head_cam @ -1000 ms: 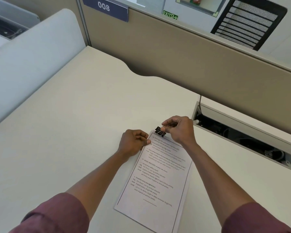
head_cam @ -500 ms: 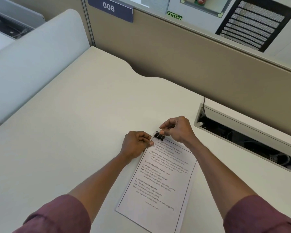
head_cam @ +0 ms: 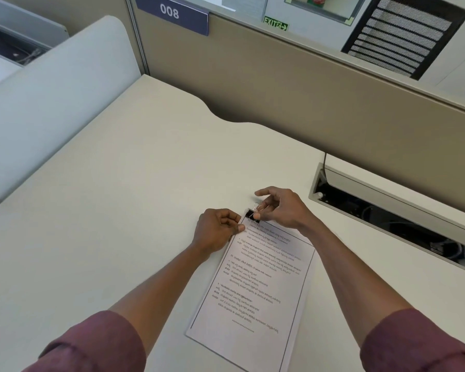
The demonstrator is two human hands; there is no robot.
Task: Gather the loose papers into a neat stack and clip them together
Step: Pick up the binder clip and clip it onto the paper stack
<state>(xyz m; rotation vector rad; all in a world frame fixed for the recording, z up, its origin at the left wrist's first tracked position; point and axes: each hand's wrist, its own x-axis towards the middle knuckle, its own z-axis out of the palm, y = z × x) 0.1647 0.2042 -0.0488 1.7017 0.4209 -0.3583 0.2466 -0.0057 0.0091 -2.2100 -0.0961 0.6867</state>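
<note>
Pale bench (head_cam: 145,183), cubicle walls behind. Nearest, stacked papers (head_cam: 255,280) lying squared, lower corner cut off by frame. Left hand (head_cam: 216,230) curled, pinning top-left edge, likely against slipping. Right hand (head_cam: 278,208) half open, thumb and finger pinching wire lever of binder clip (head_cam: 253,216) on top edge. Clip's bite hard to confirm.

The right hand (head_cam: 282,210) hides part of the binder clip (head_cam: 253,216); the papers' (head_cam: 255,285) near corner runs off the bottom edge, and their print is too small to read.
</note>
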